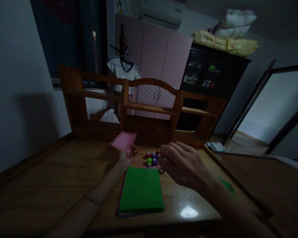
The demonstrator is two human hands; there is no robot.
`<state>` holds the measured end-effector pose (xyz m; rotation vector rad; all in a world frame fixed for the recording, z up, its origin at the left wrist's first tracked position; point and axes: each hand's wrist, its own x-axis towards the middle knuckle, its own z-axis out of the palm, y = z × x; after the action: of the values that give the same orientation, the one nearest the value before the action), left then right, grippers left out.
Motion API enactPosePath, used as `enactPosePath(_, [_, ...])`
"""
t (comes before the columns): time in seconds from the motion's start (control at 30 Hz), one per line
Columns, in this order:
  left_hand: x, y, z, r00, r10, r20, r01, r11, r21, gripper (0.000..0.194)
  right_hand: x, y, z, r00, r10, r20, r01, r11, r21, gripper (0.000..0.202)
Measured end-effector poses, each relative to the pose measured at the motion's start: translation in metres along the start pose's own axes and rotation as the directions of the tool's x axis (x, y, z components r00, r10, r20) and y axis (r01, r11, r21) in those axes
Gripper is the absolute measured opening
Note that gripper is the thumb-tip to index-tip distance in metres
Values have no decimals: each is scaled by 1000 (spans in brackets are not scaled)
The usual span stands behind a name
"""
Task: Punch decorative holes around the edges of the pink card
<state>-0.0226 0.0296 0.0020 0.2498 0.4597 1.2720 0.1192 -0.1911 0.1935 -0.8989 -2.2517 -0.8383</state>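
My left hand (126,158) pinches the lower right corner of a pink sheet of paper (123,140), which has rows of small holes punched along its edges. The sheet is held tilted above the desk. My right hand (180,163) is closed, its back towards me; whatever its fingers hold, if anything, is hidden. Left of its knuckles stands a cluster of small craft punches, among them a green punch (149,161), a purple punch (154,161) and a red punch (148,154). Pink paper bits (137,161) lie between the hands. In front is a stack of coloured sheets (142,190), green on top.
The wooden desk (89,168) has a shelf unit (151,107) along its back. Thin green strips (227,185) lie near the right edge. Beyond are a hanging white shirt (125,72), a pink wardrobe (154,53) and a black cabinet (228,76).
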Motion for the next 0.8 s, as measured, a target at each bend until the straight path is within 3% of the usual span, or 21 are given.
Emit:
enactPosePath(0.13, [7, -3, -8, 998, -10, 55, 6, 997, 74, 10, -27, 27, 52, 998, -64, 19, 65, 994, -86, 18])
enactPosePath(0.3, [14, -5, -13, 996, -5, 86, -4, 994, 105, 8, -50, 46, 101, 998, -18, -67, 9, 991, -132, 18])
enactPosePath(0.47, [10, -5, -8, 1000, -13, 26, 10, 993, 119, 7, -63, 60, 137, 987, 104, -124, -112, 992, -61, 18])
enactPosePath(0.63, [8, -4, -7, 998, -31, 51, 24, 990, 141, 9, -85, 69, 169, 964, 208, -166, -212, 977, -9, 19])
enactPosePath(0.8, [7, -10, -8, 994, 3, 108, -46, 915, 401, 22, -102, 70, 189, 914, 397, -83, -391, 917, 80, 25])
